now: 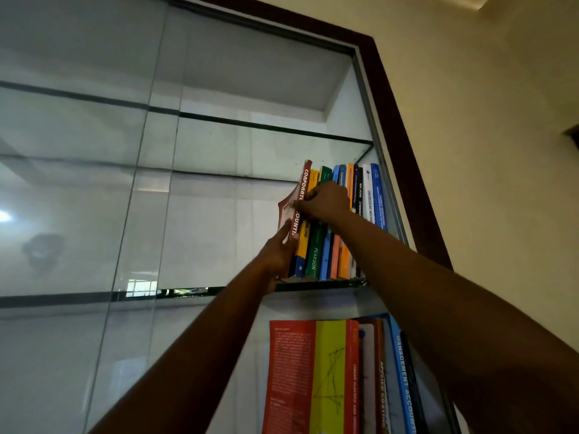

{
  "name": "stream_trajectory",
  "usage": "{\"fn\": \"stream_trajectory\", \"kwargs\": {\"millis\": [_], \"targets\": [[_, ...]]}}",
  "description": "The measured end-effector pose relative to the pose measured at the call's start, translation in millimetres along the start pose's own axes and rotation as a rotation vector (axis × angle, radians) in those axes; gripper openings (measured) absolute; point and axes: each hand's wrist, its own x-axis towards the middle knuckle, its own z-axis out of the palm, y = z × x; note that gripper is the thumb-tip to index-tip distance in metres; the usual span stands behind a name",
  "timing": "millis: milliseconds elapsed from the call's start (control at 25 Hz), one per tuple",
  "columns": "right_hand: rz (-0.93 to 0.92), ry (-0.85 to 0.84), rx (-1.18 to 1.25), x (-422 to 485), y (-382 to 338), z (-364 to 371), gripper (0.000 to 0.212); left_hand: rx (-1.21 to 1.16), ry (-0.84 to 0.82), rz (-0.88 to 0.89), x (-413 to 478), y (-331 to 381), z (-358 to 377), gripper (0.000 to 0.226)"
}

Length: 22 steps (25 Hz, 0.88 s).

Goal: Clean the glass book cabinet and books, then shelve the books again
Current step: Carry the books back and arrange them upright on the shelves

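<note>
A red book (304, 180) with a white-lettered spine stands at the left end of a row of upright books (351, 220) on a glass shelf (194, 291) of the cabinet. My right hand (326, 202) grips the red book's spine from the front, about halfway up. My left hand (277, 253) presses flat against its left cover, lower down. The cover bends outward at the left. Yellow, green, blue, orange and white books stand to its right, against the cabinet's right side.
A sliding glass door (94, 183) covers the cabinet's left part and shows reflections. The dark wooden frame (404, 126) runs along the right. Below, another row of books (338, 377) stands on a lower level. The top shelf (275, 128) holds nothing.
</note>
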Motion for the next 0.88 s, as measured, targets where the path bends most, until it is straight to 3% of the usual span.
{"fn": "stream_trajectory", "kwargs": {"millis": [120, 240, 360, 480, 640, 760, 880], "targets": [[-0.025, 0.087, 0.002, -7, -3, 7, 0.036, 0.005, 0.130, 0.138, 1, -2, 21, 0.046], [-0.007, 0.095, 0.117, -9, -5, 5, 0.037, -0.107, 0.113, 0.195, 3, 6, 20, 0.042], [0.033, 0.117, 0.123, -16, -2, 3, 0.036, -0.090, -0.040, 0.105, 4, 6, 12, 0.045], [0.018, 0.099, 0.046, -31, -5, 5, 0.030, -0.065, -0.039, 0.014, 5, -2, 7, 0.047], [0.038, 0.013, 0.130, -61, -7, 2, 0.029, -0.151, 0.070, -0.113, -19, 12, 1, 0.044], [0.080, -0.113, 0.249, -103, -7, -19, 0.034, 0.091, 0.232, 0.015, -73, 30, 2, 0.039], [0.066, -0.276, 0.370, -163, 2, -29, 0.033, 0.171, 0.294, 0.101, -147, 23, 1, 0.033]]}}
